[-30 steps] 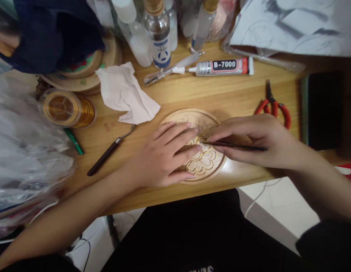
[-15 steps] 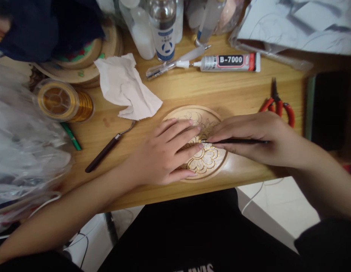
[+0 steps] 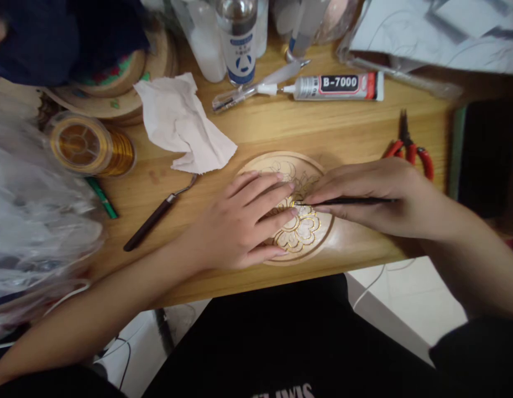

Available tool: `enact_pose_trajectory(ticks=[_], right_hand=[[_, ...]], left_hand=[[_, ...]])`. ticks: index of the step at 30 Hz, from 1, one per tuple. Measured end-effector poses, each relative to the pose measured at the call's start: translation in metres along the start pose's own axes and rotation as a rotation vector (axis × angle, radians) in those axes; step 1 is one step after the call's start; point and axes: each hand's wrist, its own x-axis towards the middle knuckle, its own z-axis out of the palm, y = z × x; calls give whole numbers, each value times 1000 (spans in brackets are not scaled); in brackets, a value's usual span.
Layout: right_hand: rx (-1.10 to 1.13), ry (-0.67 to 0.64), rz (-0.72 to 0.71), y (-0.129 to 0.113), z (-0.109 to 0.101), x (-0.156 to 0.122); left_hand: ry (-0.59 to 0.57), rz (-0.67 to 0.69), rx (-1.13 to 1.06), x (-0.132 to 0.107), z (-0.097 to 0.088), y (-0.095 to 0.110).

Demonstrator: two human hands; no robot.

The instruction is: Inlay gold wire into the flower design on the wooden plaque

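A round wooden disc [image 3: 323,235] with a raised rim lies near the table's front edge. It bears a pencilled flower drawing, partly outlined in gold wire [image 3: 300,243]. My left hand [image 3: 248,218] rests flat over the disc's left part with its fingers stretched out and slightly apart, hiding some of the pattern. From the right, my right hand [image 3: 376,193] pinches slim black tweezers [image 3: 356,201]. Their tip is at the gold outline near the disc's middle, close to my left fingertips. Whether the tip grips a piece of wire is too small to tell.
Behind the disc lie a crumpled tissue [image 3: 186,127], a pen [image 3: 256,91] and a B-7000 glue tube [image 3: 339,87]. At left are a gold wire spool [image 3: 90,145] and a dark-handled hooked tool [image 3: 151,221]. Red-handled pliers [image 3: 409,149] and a phone [image 3: 486,160] lie right. Bottles [image 3: 240,52] stand behind.
My right hand and the tweezers have shifted slightly up and to the right. My left hand stays on the disc. The whole view has moved a little.
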Motion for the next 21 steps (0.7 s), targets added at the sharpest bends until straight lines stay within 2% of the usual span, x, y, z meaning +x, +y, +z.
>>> enact_pose_trajectory(ticks=[5, 21], right_hand=[[-41, 26, -38, -1, 3, 0], [-127, 215, 0, -12, 22, -9]], left_hand=[[-12, -7, 2, 0, -1, 0], [-10, -31, 3, -3, 4, 1]])
